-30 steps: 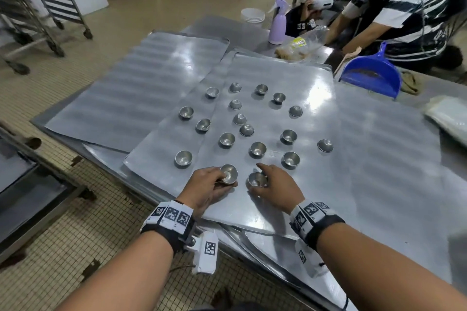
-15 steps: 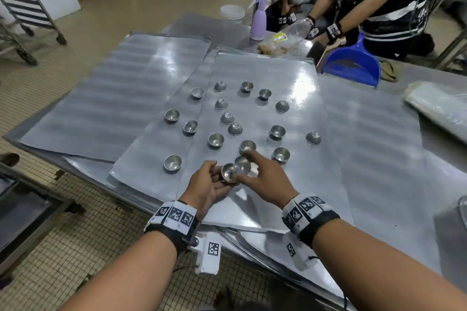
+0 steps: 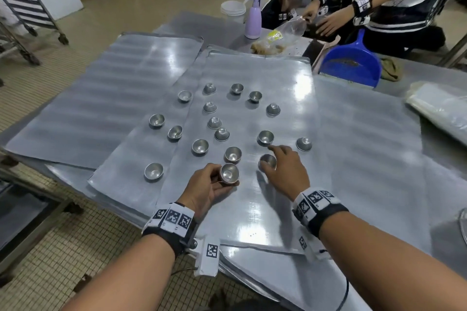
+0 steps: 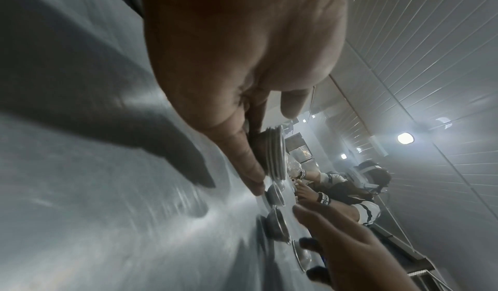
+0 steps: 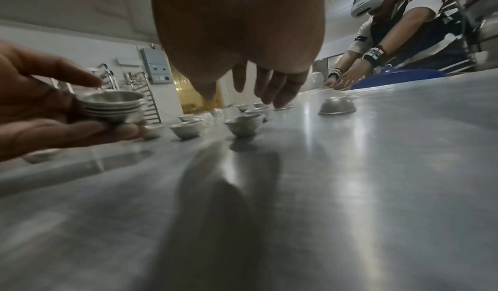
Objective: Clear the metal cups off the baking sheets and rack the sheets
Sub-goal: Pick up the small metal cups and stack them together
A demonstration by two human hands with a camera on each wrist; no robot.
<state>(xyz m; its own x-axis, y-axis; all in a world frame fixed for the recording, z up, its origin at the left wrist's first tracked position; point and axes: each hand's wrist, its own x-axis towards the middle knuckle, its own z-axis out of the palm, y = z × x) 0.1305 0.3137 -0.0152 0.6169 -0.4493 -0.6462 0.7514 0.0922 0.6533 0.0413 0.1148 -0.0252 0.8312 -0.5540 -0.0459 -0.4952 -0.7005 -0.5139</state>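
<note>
Since half a second earlier, the two hands, then met over one cup at the near edge, are seen parted: the cup has been added to the nested stack, and the right hand has been carried toward 1 o'clock.

Counter: steel, bearing several overlapping sheets; a blue dustpan and a lilac spray bottle are set at its far side, where another person is at work. A wheeled rack is seen on the floor at 10 o'clock.

Top baking sheet: placed centrally, with most of the loose metal cups scattered over it; a few lie on the sheet beneath, toward 9 o'clock. Some are upright, some inverted.

Left hand: fingers and thumb curled round the stack of cups, held just above the sheet's near part; at least four nested rims are shown in the right wrist view.

Right hand: fingers spread and relaxed, nothing held, lowered over the next cup; contact cannot be told.

Judgement: gathering is at an early stage, since well over a dozen cups remain; no sheet can be racked until all are cleared.
</note>
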